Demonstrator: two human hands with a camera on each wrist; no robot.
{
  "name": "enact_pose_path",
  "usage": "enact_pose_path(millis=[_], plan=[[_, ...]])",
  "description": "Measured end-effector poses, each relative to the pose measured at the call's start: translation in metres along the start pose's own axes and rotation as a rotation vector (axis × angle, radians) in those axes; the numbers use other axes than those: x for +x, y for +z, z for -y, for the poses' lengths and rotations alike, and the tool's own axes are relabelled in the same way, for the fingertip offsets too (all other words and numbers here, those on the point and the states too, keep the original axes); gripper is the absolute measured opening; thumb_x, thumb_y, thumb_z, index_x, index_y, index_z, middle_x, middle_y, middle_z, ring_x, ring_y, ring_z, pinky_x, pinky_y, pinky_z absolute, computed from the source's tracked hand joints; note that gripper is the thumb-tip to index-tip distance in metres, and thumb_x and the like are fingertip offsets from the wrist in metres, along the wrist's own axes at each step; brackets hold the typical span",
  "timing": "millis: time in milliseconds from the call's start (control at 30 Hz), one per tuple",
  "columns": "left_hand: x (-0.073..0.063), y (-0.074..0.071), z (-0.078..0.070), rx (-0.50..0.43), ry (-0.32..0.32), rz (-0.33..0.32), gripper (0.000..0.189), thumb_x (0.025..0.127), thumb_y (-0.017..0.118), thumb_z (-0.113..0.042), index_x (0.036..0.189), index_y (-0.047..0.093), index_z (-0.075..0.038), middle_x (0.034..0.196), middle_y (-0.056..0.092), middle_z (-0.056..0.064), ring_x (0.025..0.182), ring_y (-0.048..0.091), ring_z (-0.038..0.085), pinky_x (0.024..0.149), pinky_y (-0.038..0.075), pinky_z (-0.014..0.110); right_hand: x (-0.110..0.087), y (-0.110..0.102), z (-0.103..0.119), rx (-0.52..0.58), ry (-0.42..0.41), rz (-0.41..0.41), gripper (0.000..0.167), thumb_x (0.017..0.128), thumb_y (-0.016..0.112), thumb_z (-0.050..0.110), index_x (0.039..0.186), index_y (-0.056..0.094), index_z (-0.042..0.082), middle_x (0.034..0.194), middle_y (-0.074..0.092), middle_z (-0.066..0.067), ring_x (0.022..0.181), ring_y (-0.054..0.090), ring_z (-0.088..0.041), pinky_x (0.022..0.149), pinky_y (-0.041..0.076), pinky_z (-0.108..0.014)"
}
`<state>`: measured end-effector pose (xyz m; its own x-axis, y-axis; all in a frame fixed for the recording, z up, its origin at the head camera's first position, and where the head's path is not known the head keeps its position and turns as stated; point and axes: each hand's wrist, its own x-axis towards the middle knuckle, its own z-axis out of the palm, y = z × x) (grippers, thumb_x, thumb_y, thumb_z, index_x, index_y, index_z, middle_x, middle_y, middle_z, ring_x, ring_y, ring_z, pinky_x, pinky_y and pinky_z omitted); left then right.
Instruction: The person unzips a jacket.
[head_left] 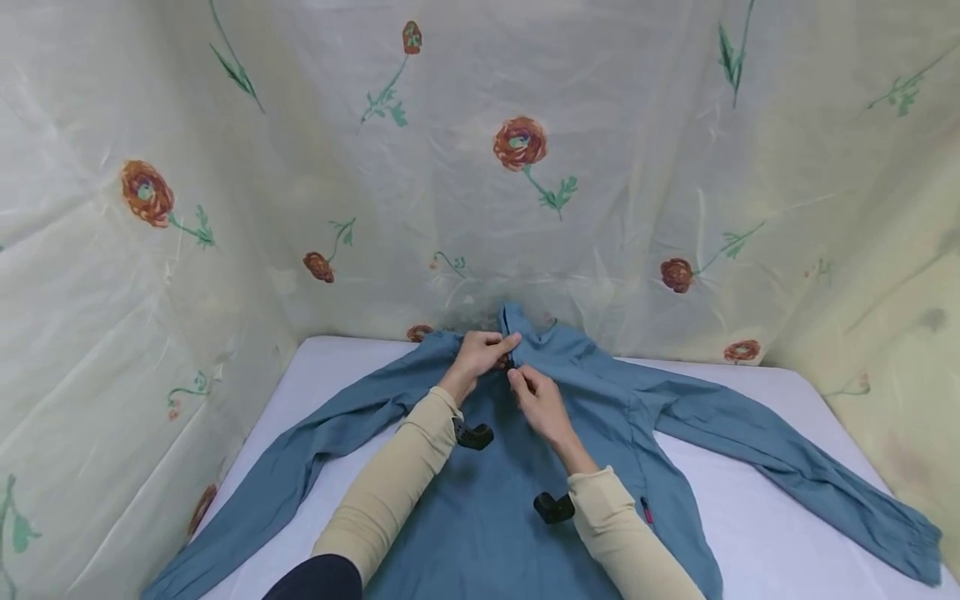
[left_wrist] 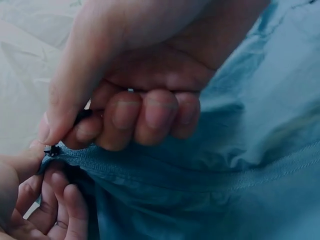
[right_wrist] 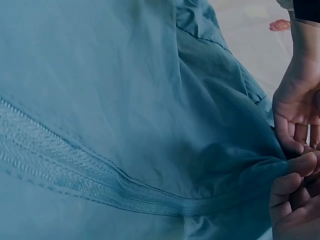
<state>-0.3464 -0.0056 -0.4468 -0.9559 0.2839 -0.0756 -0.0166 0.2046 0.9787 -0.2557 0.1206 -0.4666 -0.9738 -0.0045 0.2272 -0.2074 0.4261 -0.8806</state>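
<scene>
A blue zip-up jacket [head_left: 480, 492] lies spread out with its sleeves to both sides and its collar at the far end. My left hand [head_left: 480, 354] is at the collar. In the left wrist view, my left hand [left_wrist: 135, 75] has curled fingers, and its thumb and forefinger pinch a small black zipper pull [left_wrist: 83, 116]. Right below that grip sits the black zipper slider [left_wrist: 51, 150]. My right hand [head_left: 542, 404] pinches the jacket front just below the left; its fingertips hold the zipper edge by the slider. The zipper tape [right_wrist: 125, 192] runs down the front.
White cloth covers the table [head_left: 757, 500] under the jacket. Flowered curtains [head_left: 600, 167] hang behind and at both sides, close to the table edges. Black camera mounts [head_left: 474, 435] stick out from both wrists. A small red tag [head_left: 647, 511] shows on the jacket's right side.
</scene>
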Motion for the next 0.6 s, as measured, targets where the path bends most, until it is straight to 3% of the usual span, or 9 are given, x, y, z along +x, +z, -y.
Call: enact_pose_path(millis=[200,367,600], plan=[[0.0012,0.002,0.0041,0.009,0.033,-0.029,0.053,0.085,0.066,-0.047,0.051,0.04,-0.017,0.054,0.055,-0.001,0.066,0.059,0.013,0.08,0.054,0.043,-0.0007,0.0026,-0.0038,0.021,-0.018,-0.023,0.04,0.101,0.045,0.03,0.079,0.054,-0.002,0.057,0.044,-0.002,0.046,0.039,-0.011,0.047,0.037,-0.028],[0.0014,0.0044,0.0038,0.008,0.056,-0.06,0.05,0.086,0.066,-0.045,0.052,0.044,-0.015,0.052,0.053,-0.003,0.061,0.055,0.013,0.074,0.052,0.044,-0.0033,-0.0016,0.0033,0.037,-0.005,-0.001,0.041,0.101,0.045,0.027,0.081,0.054,-0.007,0.058,0.045,-0.008,0.046,0.039,-0.012,0.046,0.036,-0.026],[0.0031,0.008,-0.0005,0.057,0.043,-0.103,0.049,0.086,0.066,-0.046,0.052,0.048,-0.015,0.055,0.057,-0.003,0.064,0.058,0.014,0.064,0.05,0.03,-0.0042,-0.003,-0.0019,0.015,-0.012,-0.011,0.04,0.101,0.044,0.03,0.081,0.054,-0.004,0.058,0.045,-0.005,0.046,0.039,-0.011,0.047,0.036,-0.027]])
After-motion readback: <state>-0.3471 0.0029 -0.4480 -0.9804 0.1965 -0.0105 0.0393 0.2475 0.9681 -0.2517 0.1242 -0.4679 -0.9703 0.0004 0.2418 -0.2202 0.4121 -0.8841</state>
